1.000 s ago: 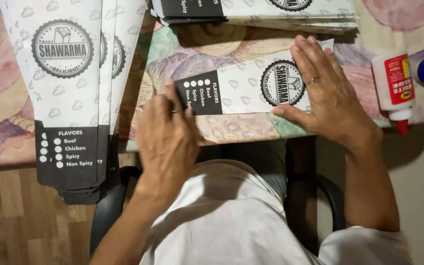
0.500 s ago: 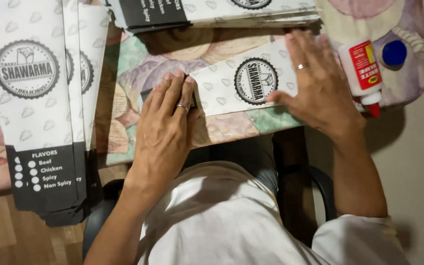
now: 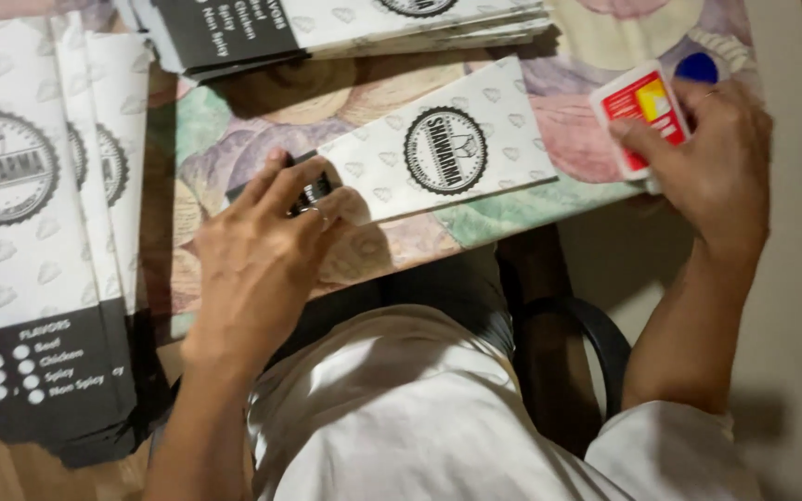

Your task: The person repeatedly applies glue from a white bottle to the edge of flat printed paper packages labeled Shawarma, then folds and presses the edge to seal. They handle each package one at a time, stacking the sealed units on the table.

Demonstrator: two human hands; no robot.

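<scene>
Left hand [image 3: 257, 264] lies flat, fingers spread, pressing the dark end of one white paper sleeve [image 3: 438, 148] that lies slantwise on the pastel-patterned table [image 3: 234, 139]; a round black emblem sits at the sleeve's middle. Right hand [image 3: 707, 158] grips one glue bottle [image 3: 640, 109], white with a red-and-yellow label, just beside the sleeve's far end. Two stacks of like sleeves lie nearby: one [image 3: 39, 241] at the left, one [image 3: 327, 28] along the top edge.
</scene>
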